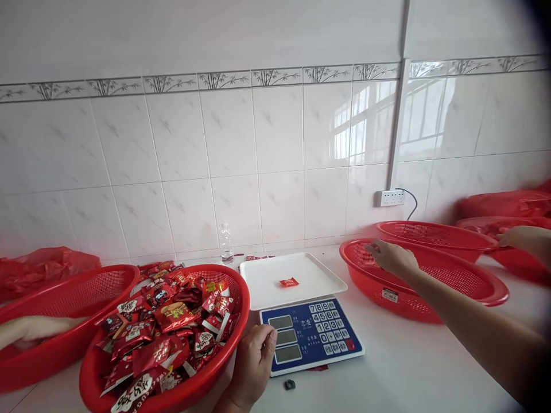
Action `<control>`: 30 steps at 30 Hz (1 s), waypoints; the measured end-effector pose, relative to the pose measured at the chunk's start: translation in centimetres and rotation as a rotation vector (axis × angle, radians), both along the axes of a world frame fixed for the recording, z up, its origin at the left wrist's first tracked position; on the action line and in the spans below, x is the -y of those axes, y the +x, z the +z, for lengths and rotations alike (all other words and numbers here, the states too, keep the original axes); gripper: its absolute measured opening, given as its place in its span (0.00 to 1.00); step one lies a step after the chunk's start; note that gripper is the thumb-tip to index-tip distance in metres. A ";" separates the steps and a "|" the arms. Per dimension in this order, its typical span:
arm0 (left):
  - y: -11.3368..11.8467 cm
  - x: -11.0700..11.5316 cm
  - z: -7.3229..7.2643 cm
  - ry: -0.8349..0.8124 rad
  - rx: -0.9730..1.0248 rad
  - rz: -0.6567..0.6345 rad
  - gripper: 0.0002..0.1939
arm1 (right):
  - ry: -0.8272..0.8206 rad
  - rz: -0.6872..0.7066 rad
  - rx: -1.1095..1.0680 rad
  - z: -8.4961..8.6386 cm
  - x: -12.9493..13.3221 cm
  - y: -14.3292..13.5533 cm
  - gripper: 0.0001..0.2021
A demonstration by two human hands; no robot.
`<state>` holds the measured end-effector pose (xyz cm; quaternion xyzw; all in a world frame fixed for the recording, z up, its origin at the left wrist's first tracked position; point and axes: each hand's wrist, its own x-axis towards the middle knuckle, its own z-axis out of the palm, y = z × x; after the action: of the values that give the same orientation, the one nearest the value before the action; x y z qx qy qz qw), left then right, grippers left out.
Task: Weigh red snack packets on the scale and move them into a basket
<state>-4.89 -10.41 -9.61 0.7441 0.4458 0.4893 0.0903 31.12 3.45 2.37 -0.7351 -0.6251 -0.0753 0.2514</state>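
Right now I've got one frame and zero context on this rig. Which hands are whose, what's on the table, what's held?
No robot here: a person wears a camera on the head, looking forward and down, and this single picture comes from it. Their left hand is curled beside the scale; nothing shows in it. Their right hand is over a red basket; a bit of red shows at its fingertips, too small to identify. The hands at the far left and far right look like other people's.

On the table, a second basket is heaped with red packets. One small packet lies on the scale's white tray.
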 end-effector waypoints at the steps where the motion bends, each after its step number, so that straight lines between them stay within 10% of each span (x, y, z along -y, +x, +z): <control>1: 0.0 -0.1 -0.1 -0.003 -0.001 0.000 0.14 | 0.008 0.005 0.014 -0.2 0.1 0.0 0.21; 11: -0.3 0.0 -0.1 -0.005 0.015 0.014 0.14 | -0.120 0.790 0.148 -2.5 0.7 -14.0 0.18; 16: -0.3 -0.1 0.0 -0.026 0.029 0.005 0.16 | -0.156 0.886 0.160 -3.4 0.8 -17.7 0.14; 30: -0.3 0.1 0.4 -0.022 -0.021 -0.004 0.14 | -0.033 0.163 0.070 -0.5 0.5 -1.4 0.17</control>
<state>-5.24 -10.52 -9.21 0.7489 0.4507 0.4765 0.0948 29.73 2.97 1.82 -0.6825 -0.6926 -0.0700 0.2227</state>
